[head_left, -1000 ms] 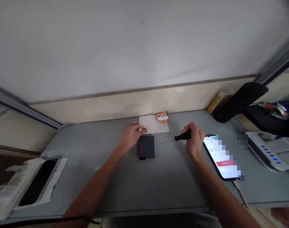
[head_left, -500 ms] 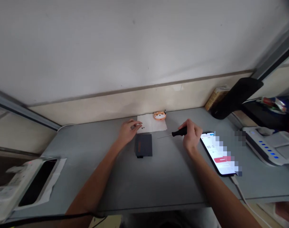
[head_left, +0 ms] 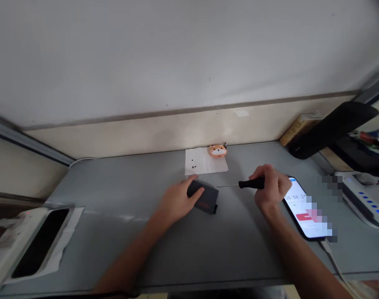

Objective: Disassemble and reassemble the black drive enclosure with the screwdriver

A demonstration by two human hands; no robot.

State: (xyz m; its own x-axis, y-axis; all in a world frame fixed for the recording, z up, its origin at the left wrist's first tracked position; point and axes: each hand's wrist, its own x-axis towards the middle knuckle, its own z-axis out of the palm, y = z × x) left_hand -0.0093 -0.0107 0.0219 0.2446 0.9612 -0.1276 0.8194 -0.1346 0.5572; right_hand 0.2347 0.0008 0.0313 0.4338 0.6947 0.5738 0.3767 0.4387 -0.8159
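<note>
Left hand (head_left: pixel 177 203) on a dark case (head_left: pixel 206 198), right hand (head_left: pixel 270 187) around a screwdriver (head_left: pixel 251 183).
Left to right: grey desk (head_left: pixel 114 187) lies open at lower left; the left hand's fingers cover the case, grip unclear; tiny screws (head_left: pixel 193 166) sit on white paper (head_left: pixel 209 165) above; the right hand closes firmly on the black handle, its thin shaft pointing left, beside a phone (head_left: pixel 297 207).
</note>
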